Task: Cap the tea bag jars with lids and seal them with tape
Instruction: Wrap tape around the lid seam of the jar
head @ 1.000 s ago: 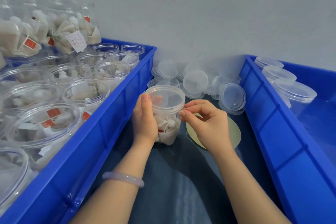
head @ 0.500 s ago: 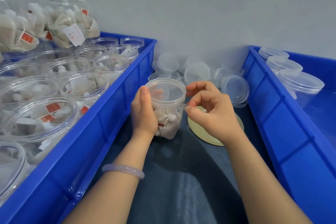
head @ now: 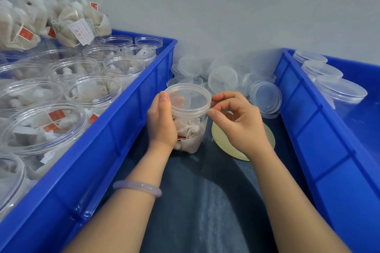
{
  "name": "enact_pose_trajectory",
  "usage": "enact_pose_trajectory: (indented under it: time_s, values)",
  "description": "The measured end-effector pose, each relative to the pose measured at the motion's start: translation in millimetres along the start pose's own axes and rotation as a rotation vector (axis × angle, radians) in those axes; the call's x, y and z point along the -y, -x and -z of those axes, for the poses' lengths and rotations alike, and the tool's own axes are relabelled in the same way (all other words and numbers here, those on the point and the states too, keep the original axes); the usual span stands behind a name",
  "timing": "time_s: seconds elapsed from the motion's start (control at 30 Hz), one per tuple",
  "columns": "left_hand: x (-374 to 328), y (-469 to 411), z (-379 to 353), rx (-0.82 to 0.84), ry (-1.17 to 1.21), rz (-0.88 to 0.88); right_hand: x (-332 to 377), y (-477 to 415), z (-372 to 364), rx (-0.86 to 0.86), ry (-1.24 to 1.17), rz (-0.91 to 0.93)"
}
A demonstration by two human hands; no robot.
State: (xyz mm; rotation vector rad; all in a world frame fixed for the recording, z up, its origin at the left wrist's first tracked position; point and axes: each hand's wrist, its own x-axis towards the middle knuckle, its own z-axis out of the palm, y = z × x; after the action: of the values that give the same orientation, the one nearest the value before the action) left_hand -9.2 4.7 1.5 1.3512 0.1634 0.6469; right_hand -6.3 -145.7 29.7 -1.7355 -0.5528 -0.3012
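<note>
A clear tea bag jar (head: 190,131) stands on the dark cloth between two blue crates, with a clear lid (head: 188,96) sitting on its mouth. My left hand (head: 162,125) grips the jar's left side, thumb up against the lid's rim. At the lid's right rim, my right hand (head: 238,121) pinches thumb and forefinger together on what looks like a small clear strip of tape; the strip itself is barely visible. Under that hand lies a flat pale yellow disc (head: 221,141).
The left blue crate (head: 123,129) holds several open jars (head: 92,90) of tea bags, with packed tea bags (head: 70,22) piled behind. The right blue crate (head: 308,129) holds capped jars (head: 339,90). Loose lids (head: 223,79) are heaped against the wall behind the jar.
My right hand drew a little away from the jar half a second ago and is back at the lid's right rim. The left hand keeps its grip on the jar.
</note>
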Motion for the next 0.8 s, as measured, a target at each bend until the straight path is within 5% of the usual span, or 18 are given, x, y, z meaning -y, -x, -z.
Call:
enact_pose_trajectory:
  time_s: [0.13,0.3,0.5,0.8]
  values:
    - [-0.9,1.2,1.6,0.116,0.106,0.093,-5.9,-0.5,-1.5,-0.111,0.001,-0.126]
    - [-0.1,10.3,-2.4,0.007,-0.013,-0.022,10.4,-6.5,-5.2,-0.269,-0.231,-0.158]
    - [-0.9,21.9,-7.9,-0.028,-0.037,-0.105,25.5,2.0,-45.5,-0.193,-0.247,-0.266]
    - [-3.2,22.7,-2.4,0.080,-0.018,-0.150,28.2,-5.7,-56.2,-0.340,-0.203,-0.148]
